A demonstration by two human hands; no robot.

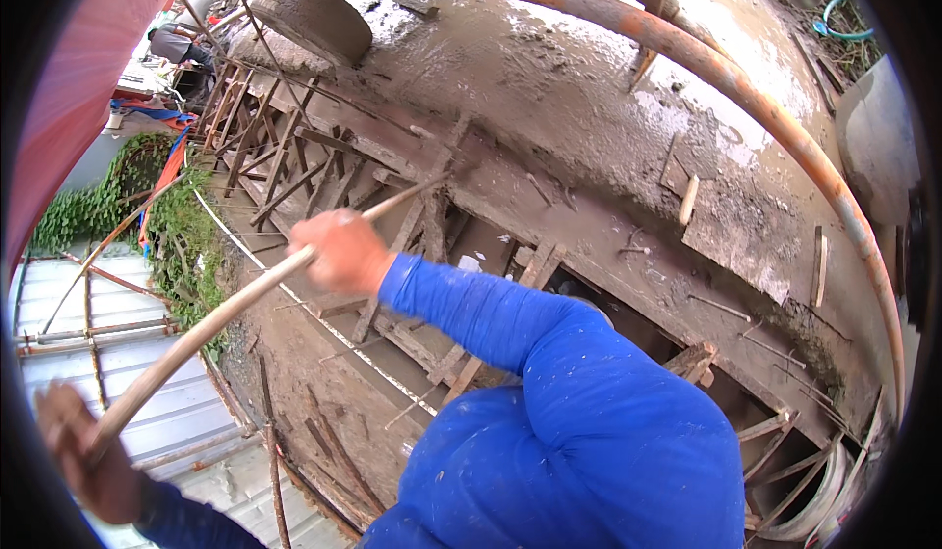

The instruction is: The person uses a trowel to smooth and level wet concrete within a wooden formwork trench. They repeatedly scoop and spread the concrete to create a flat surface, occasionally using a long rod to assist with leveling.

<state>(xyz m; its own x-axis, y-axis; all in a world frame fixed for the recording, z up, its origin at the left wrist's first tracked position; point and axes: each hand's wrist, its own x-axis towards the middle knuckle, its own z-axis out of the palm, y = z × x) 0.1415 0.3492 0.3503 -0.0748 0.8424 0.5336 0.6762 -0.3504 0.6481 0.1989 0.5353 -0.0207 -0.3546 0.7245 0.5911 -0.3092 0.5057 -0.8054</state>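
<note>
A long pale wooden handle [211, 323] runs slantwise from the lower left up to the muddy timbers in the middle. My right hand [339, 250], at the end of a blue sleeve, is closed round it partway along. At its near end my left hand [93, 451] grips it, somewhat blurred, beside the metal roofing. The far end of the handle reaches wet mud [481, 171] by a crossed timber; the tool's head cannot be made out there. Below my right forearm lie mud-coated wooden beams [432, 225].
A rusty curved pipe [687, 44] arches across the top and right. A muddy tyre [309, 19] stands at the upper left, with a person [175, 44] farther back. Corrugated sheets [167, 363] lie at the left. A trowel-like board with a wooden grip [690, 201] rests on the mud.
</note>
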